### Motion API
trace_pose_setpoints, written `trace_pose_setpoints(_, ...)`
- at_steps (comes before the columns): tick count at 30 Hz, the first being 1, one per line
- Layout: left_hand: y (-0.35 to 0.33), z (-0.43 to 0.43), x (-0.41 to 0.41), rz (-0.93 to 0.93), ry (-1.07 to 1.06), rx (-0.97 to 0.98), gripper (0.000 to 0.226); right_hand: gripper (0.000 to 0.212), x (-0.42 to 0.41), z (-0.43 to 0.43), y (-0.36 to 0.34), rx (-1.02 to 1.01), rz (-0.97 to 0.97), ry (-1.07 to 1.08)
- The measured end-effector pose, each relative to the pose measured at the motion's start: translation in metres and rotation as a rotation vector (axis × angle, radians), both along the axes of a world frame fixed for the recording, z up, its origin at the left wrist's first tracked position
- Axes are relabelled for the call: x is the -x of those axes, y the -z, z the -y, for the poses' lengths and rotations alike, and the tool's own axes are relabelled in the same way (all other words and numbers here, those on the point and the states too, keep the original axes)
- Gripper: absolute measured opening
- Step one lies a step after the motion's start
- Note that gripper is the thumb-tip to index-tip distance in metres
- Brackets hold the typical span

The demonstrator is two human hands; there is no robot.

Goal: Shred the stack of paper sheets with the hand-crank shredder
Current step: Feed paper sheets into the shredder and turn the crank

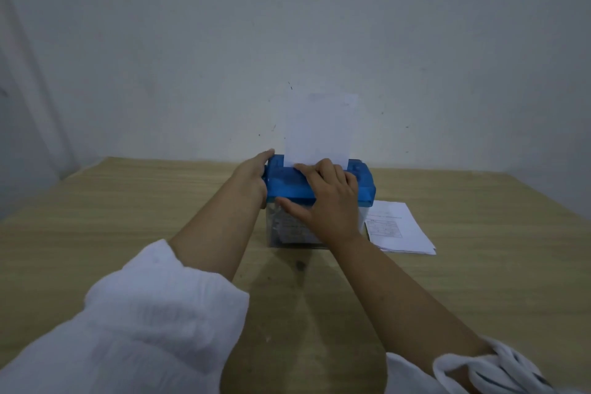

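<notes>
Left hand (252, 176) grips blue shredder (361, 182) at 9 o'clock; spread right hand (329, 198) presses 1 sheet (316, 131); paper stack (403, 230) at 4 o'clock.

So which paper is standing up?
The single white sheet poking out of the blue shredder; the stack lies flat on the table beside it.

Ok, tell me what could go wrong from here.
1. The right hand has fingertips at the slot where the sheet enters the shredder; cranking might nip them.
2. The sheet stands tall and unsupported; it may skew and jam.
3. The paper stack lies close beside the shredder; a sliding shredder could scatter it.
</notes>
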State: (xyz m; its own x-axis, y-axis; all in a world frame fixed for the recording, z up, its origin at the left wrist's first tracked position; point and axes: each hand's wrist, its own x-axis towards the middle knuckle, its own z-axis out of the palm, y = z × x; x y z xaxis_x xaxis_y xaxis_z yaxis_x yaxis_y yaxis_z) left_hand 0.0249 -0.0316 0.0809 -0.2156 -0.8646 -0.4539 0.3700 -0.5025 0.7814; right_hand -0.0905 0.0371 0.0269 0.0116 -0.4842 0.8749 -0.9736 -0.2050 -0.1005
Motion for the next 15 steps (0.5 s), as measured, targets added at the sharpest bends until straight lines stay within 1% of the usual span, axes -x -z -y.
trace_pose_setpoints(2, 0.0, 0.001, -0.001, 0.106, 0.05, 0.023, 0.034, 0.061, 0.0, 0.0, 0.0, 0.005, 0.0, 0.0)
trace_pose_setpoints(4, 0.005, 0.003, -0.002, 0.212, 0.068, 0.041, 0.043, 0.061, 0.0, 0.001, 0.0, 0.006, -0.013, 0.014)
trace_pose_setpoints(5, 0.006, 0.002, -0.003, 0.229, 0.078, 0.048, 0.046, 0.061, 0.0, 0.001, 0.0, 0.007, -0.02, 0.023)
trace_pose_setpoints(9, 0.006, 0.014, -0.007, 0.181, 0.112, 0.05, 0.05, 0.062, 0.0, 0.002, 0.0, -0.002, -0.022, 0.023)
trace_pose_setpoints(13, 0.004, 0.013, -0.006, 0.172, 0.095, 0.138, 0.024, 0.062, 0.001, 0.003, 0.001, -0.004, -0.012, 0.023)
trace_pose_setpoints(15, 0.003, 0.013, -0.006, 0.154, 0.083, 0.155, 0.02, 0.062, 0.001, 0.003, 0.001, -0.002, -0.015, 0.029)
